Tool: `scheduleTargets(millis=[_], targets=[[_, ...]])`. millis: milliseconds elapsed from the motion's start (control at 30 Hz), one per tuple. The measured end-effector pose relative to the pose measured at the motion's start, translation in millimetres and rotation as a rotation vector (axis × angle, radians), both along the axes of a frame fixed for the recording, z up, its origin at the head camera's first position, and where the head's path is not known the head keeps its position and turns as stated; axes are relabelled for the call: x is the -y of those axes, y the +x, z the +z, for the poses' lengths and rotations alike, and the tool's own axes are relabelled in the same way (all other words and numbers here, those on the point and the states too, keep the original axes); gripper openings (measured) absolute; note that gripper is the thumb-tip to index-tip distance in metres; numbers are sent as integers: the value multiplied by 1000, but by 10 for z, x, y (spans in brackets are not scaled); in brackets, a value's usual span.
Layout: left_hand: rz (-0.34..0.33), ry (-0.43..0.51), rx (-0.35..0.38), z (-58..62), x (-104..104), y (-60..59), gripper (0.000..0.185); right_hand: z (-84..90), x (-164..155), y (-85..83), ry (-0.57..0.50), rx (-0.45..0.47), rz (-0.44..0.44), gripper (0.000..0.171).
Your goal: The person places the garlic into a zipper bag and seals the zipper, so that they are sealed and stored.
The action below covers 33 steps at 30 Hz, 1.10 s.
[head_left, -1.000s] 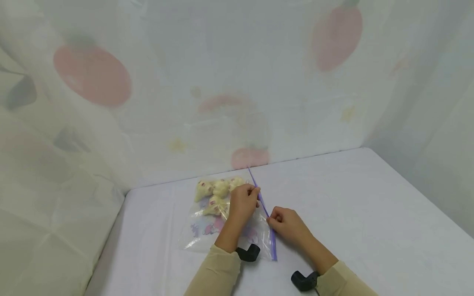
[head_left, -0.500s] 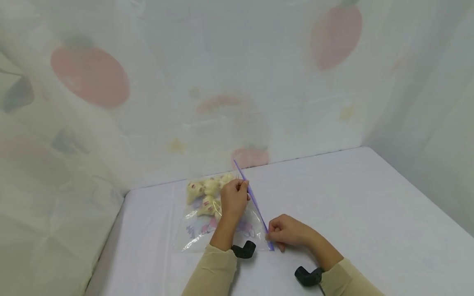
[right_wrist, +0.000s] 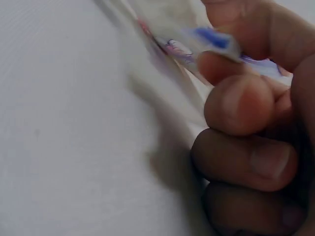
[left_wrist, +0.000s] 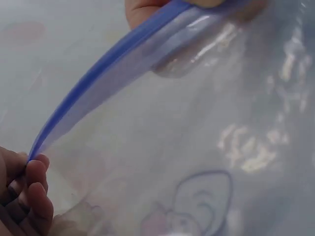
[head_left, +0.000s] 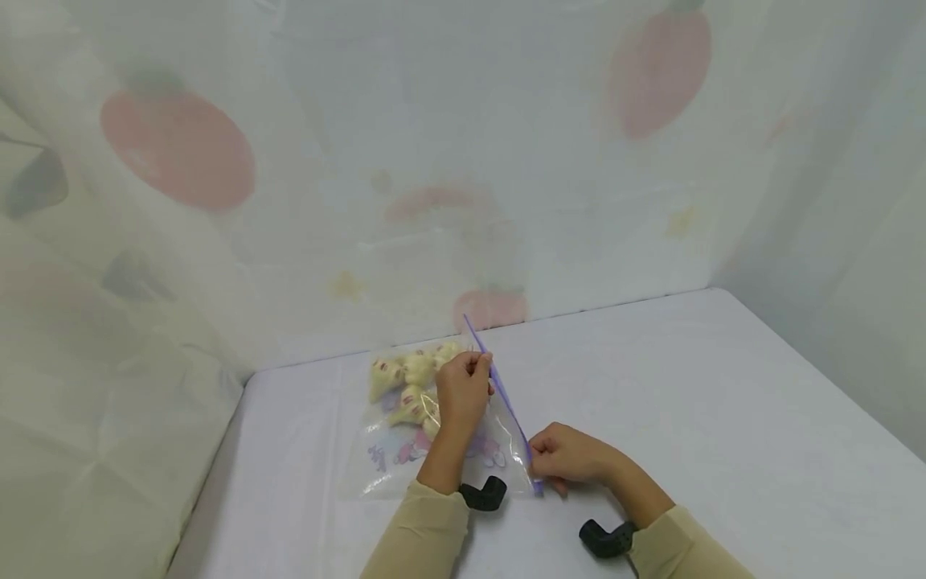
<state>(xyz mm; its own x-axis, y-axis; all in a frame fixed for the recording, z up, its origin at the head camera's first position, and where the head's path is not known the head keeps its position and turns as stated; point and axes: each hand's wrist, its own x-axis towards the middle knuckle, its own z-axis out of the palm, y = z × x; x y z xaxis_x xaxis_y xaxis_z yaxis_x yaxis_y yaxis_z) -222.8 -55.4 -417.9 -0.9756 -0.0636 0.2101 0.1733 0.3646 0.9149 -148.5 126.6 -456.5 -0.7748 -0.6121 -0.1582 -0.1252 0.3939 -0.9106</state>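
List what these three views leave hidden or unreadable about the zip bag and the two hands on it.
- Head view: the left hand covers part of the bag; the soft toys cannot be counted.
- Left wrist view: the purple zip strip is cut off by the top edge.
- Right wrist view: the right hand is blurred and hides the bag's corner.

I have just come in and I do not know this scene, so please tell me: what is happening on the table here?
A person is handling a clear zip bag lying on a white table. The left hand pinches the purple zip strip near its far end, and the right hand pinches the same strip near its close end. Inside the bag, toward the far side, lie several small yellowish soft toys. Whether the strip is sealed cannot be told.
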Motion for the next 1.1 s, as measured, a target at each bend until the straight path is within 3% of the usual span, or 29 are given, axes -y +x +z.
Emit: scheduleTargets(millis=[167,333,533,667,767,900,1100], targets=[[-55,-51,56,-26,-12,-8,35,-18,6,-34,6,21,-51,33],[-92,-91,113,18,72,-7,50,-51,35,-88,34,-8,-188,50],[-19,-148,71,155,384,-1,35,-132,61,-168,99,-100,-437,48],[69,-220,97,173,755,-21,27,-176,53,-195,117,-94,-522,39],[109,-265,114,109,1083,-22,30,-186,25,-182,108,-76,-558,32],[122,-351,171,-91,1465,23,45,-177,-2,-166,86,-58,-589,24],[91,-468,324,-333,1742,56,57,-144,-38,-212,112,-106,-613,19]])
